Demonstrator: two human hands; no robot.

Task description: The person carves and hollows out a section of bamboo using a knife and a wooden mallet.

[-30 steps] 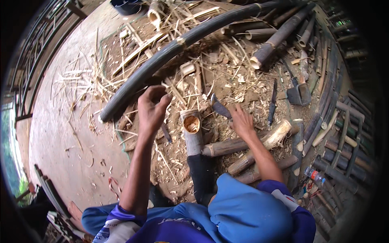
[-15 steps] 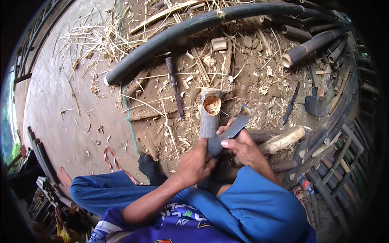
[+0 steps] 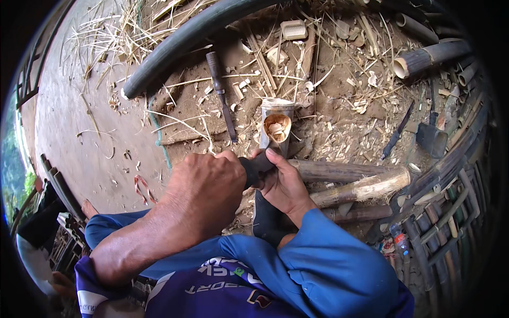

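My left hand [image 3: 207, 185] is a fist around the dark handle of a bladed tool [image 3: 253, 168]. My right hand [image 3: 283, 183] grips the front part of that tool, thumb laid along the top; most of the blade is hidden by the fingers. The blade end meets the near side of a short grey bamboo tube [image 3: 278, 107], just below an oval opening cut in its wall. Pale wood chips [image 3: 277, 129] lie inside the opening. The tube's lower end is hidden behind my hands.
A wooden-handled chisel [image 3: 221, 95] lies left of the tube. To the right are a narrow knife [image 3: 397, 132], a square-bladed metal tool [image 3: 430, 139] and a peeled bamboo length [image 3: 366, 186]. A long dark bamboo pole [image 3: 175, 45] curves across the far side. A plastic bottle [image 3: 400, 241] sits lower right.
The tool, previously held up over the tube with its broad blade showing, is now lowered against the tube. My left hand has risen and closed over the handle. The view has shifted.
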